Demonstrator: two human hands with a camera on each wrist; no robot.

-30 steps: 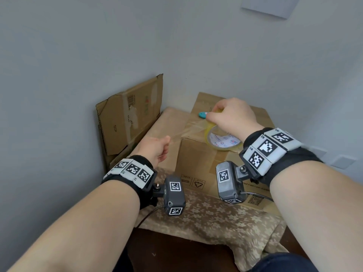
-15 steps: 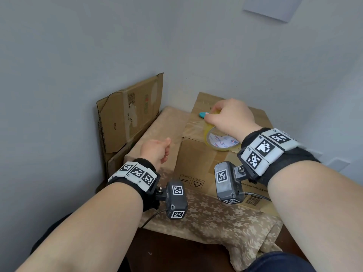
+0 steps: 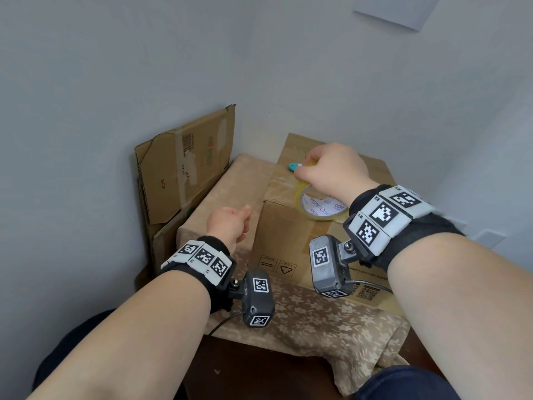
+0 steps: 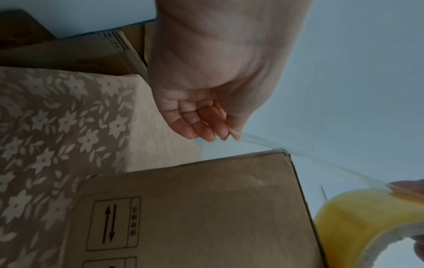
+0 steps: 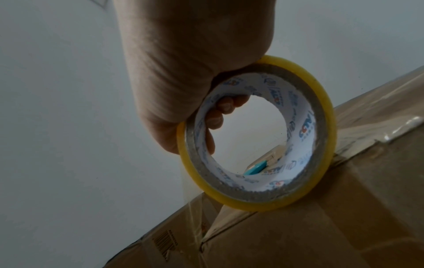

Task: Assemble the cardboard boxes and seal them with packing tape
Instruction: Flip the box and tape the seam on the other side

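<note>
- The cardboard box (image 3: 291, 241) stands closed on the cloth-covered counter (image 3: 317, 321); it looks stiff at the edges yet light enough to slide when tape is pulled, so steadying it at a corner or side wall seems wise.
- The tape roll (image 3: 318, 204) rests on edge at the box's near top edge; the right hand (image 3: 331, 171) grips it, fingers (image 5: 218, 116) curled through the core and thumb over the rim; the hard core is the sure hold, the yellow outside likely slick.
- From the roll a clear tape strip (image 4: 321, 159) runs past the box's left top corner to the left hand (image 3: 230, 223), just left of the box, whose fingertips (image 4: 206, 130) pinch its end; the film is thin, sticky and prone to twisting or folding on itself, so it needs tension.
- A small teal object (image 3: 292, 167) lies on the box top just beyond the roll, possibly in the tape's path.
- Flattened cardboard (image 3: 184, 166) leans on the wall left of the box, well apart.
</note>
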